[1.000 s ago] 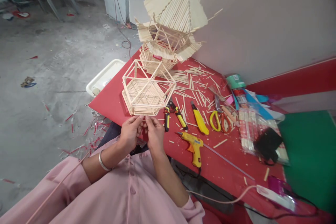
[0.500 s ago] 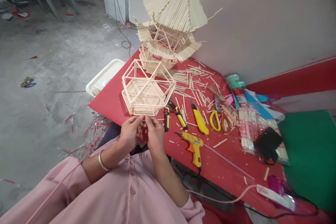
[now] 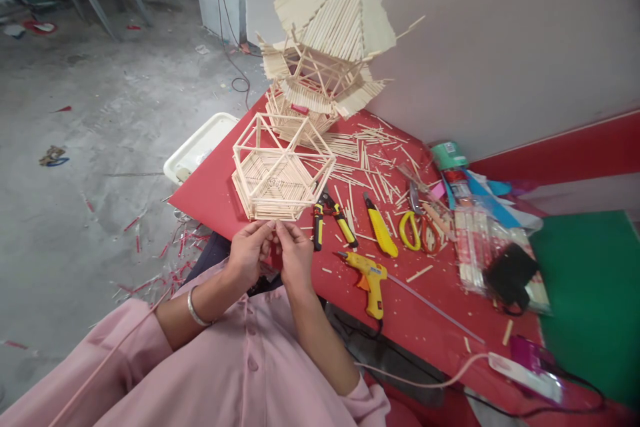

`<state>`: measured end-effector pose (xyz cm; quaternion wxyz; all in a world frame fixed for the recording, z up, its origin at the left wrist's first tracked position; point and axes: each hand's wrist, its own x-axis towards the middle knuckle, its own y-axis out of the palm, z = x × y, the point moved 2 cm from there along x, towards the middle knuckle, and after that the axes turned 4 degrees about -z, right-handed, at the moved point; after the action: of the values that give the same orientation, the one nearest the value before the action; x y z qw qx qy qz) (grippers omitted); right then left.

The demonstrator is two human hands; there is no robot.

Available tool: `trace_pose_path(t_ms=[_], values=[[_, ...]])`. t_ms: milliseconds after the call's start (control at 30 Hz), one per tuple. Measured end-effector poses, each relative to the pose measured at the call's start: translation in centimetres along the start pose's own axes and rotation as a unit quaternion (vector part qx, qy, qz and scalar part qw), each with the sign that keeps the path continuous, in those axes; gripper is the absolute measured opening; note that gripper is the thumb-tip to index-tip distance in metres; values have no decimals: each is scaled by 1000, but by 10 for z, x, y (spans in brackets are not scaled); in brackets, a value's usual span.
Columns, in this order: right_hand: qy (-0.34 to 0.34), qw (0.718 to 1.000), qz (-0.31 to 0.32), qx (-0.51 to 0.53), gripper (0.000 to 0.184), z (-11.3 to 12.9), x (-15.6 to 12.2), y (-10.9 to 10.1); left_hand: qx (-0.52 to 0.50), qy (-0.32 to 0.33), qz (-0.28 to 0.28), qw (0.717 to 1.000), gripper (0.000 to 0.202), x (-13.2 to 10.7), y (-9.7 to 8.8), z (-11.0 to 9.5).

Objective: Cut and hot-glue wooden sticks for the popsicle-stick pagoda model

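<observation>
Left hand: fingertips pinched shut at the near lower rim of the hexagonal stick frame. What they pinch is too small to make out. A bangle sits on the wrist.
Right hand: also clenched at the fingertips, which meet the left hand's right against that rim. Whether it holds a loose stick or the rim itself cannot be told.
Frame: stands flat on the red table, just beyond both hands and in front of the taller stick tower.
Step in hand, as judged: fine finger work on the frame's near edge, probably seating or pressing one thin piece.
Doing it well: light, even pressure from both sides, since the frame is slender and a hard squeeze could buckle a joint. One hand is best used to steady the rim while the other aligns the piece with the sticks beside it. The frame should stay flat on the table so it does not twist.
Within reach: pliers, utility knife, scissors and glue gun to the right. Loose sticks lie behind them.
Risk: the glue gun's cord and the scattered sticks lie near the right forearm.
</observation>
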<state>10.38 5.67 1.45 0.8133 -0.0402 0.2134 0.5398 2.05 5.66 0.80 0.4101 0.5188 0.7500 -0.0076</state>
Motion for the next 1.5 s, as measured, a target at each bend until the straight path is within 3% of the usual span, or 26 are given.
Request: trace_pose_path(t_ms=[333,1500], values=[[-2,1000,6,-6,21,-4,2,-2,1,10,10,1000,20,1,-2,1],[-16,1000,-3,1,28,-3,1,-1,7,0,2,1000,34,-2,1,-1]])
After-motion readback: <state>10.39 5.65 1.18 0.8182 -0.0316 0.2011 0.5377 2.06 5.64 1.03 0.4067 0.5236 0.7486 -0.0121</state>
